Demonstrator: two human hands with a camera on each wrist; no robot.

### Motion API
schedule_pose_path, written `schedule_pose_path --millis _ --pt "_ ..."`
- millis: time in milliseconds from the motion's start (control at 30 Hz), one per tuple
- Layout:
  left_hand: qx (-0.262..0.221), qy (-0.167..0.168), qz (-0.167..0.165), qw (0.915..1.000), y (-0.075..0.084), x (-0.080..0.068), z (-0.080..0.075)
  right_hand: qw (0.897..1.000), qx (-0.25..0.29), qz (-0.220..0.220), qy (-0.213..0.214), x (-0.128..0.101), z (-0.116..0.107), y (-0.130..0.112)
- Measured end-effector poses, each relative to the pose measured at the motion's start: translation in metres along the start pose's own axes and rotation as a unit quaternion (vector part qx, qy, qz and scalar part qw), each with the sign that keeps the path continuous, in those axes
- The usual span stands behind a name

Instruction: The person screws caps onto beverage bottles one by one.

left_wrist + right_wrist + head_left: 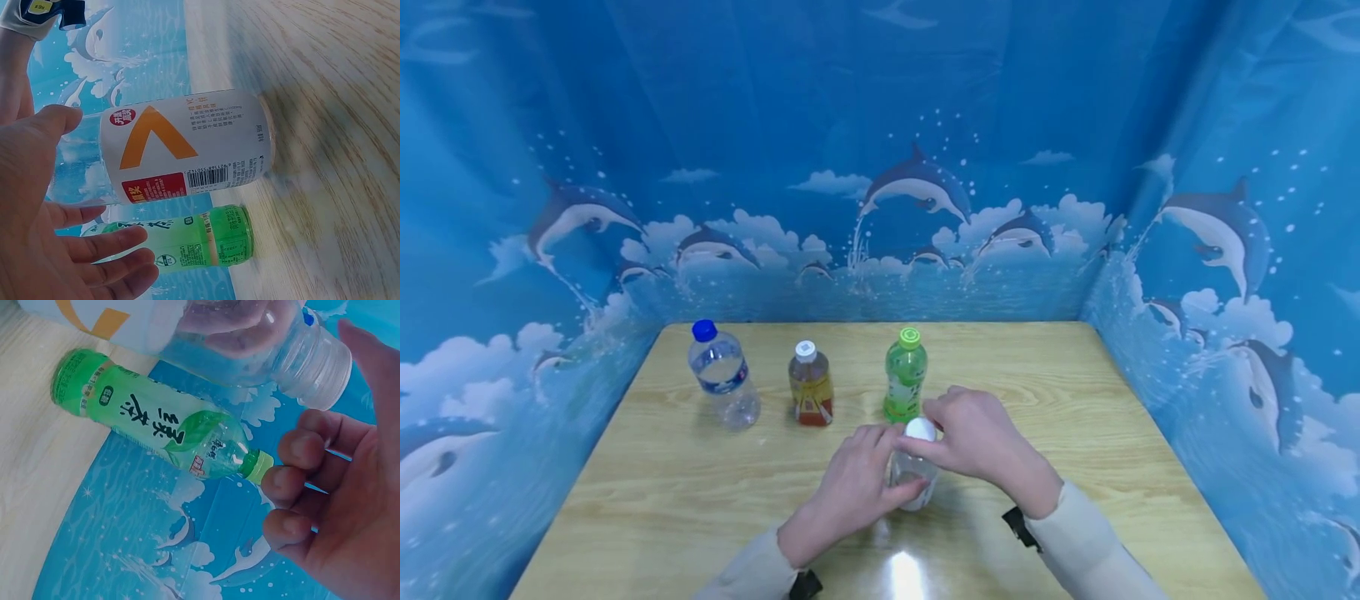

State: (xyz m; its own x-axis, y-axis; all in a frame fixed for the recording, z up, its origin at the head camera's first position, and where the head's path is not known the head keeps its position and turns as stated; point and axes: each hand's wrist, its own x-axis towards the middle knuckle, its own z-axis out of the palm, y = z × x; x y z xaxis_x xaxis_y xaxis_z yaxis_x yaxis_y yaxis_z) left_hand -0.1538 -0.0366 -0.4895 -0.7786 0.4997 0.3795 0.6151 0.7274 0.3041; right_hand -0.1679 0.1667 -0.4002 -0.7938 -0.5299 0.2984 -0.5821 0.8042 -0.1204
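Observation:
A clear bottle with a white label and an orange mark stands upright on the table. My left hand holds it round the side, thumb across its near face. In the left wrist view the other fingers of that hand stretch past it. At its top is a whitish bottle cap. My right hand is curled round this cap, with the thumb on one side and the fingers on the other. Just behind stands a green tea bottle with a light green cap.
Farther left on the wooden table stand a bottle of brown drink with a white cap and a large clear bottle with a blue cap. A blue dolphin-print curtain closes off the back and both sides.

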Motion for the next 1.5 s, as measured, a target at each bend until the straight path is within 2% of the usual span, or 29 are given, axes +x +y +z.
schedule_pose_path --millis 133,400,600,833,1200,1367,1500 --pt "0.001 0.001 0.006 1.0000 -0.001 -0.001 0.001 1.000 0.004 -0.005 0.014 -0.005 -0.002 0.001" --pt "-0.002 -0.020 -0.007 0.9998 0.000 0.000 0.000 0.994 0.103 -0.028 -0.008 -0.012 -0.008 0.003" --pt "-0.006 -0.011 -0.001 0.9999 0.000 0.002 0.000 0.996 0.078 -0.044 0.023 -0.006 -0.002 0.001" --pt "0.002 -0.010 0.008 0.9999 -0.001 0.002 -0.001 0.995 0.067 -0.069 0.021 -0.007 -0.005 0.000" --pt "0.010 -0.030 -0.003 0.9995 -0.001 0.002 -0.003 0.990 0.097 -0.102 0.025 -0.010 -0.005 0.002" --pt "0.008 -0.026 0.000 0.9996 -0.002 0.002 -0.003 0.987 0.138 -0.085 0.006 -0.009 -0.006 0.005" --pt "0.006 -0.022 0.006 0.9997 -0.003 0.001 -0.002 0.988 0.139 -0.062 -0.003 -0.010 -0.006 0.005"
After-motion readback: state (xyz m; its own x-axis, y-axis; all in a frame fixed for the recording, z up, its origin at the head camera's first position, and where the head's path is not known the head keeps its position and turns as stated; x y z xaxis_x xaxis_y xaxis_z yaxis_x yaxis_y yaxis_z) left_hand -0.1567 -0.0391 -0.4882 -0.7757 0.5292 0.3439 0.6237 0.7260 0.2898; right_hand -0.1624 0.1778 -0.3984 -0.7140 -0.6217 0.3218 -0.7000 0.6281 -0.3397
